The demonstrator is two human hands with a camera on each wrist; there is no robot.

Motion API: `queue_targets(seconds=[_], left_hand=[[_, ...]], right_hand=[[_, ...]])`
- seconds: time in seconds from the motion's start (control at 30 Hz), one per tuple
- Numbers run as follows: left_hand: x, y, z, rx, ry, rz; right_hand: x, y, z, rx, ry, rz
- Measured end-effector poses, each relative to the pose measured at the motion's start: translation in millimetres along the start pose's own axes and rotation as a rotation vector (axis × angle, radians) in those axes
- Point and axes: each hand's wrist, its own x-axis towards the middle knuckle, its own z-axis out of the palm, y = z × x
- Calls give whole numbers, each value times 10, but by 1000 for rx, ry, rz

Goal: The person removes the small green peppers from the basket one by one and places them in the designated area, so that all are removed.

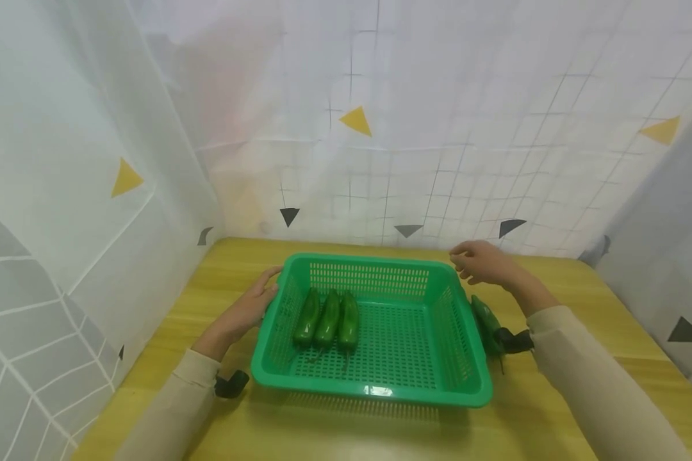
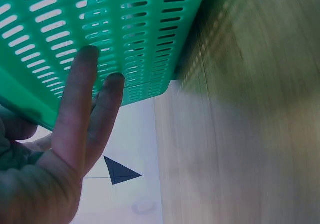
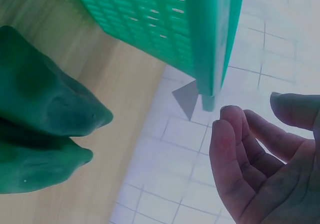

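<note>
A green plastic basket (image 1: 375, 395) with slotted walls holds three green peppers (image 1: 325, 323) side by side in its left half. My left hand (image 1: 248, 310) holds the basket's left rim; in the left wrist view its fingers (image 2: 75, 114) lie against the outer wall below the rim, the thumb by the rim. Above the back right corner, my right hand (image 1: 484, 262) hovers with loosely bent fingers and nothing in them. Beside the basket's right wall, green peppers (image 1: 484, 318) lie on the table, partly hidden; the right wrist view shows two pepper ends (image 3: 65, 103).
The wooden table (image 1: 576, 307) runs back to a white patterned curtain (image 1: 415, 160), which also hangs along both sides. A black wrist mount (image 1: 230, 384) sits at the left sleeve, another black mount (image 1: 514, 341) at the right.
</note>
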Motion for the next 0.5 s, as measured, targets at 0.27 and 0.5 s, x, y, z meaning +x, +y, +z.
queue_targets(seconds=[0.27, 0.5], left_hand=[[39, 33, -5, 14, 17, 2], [33, -30, 5, -5, 24, -7]], right_hand=[[42, -131, -69, -20, 6, 11], [74, -248, -30, 9, -25, 7]])
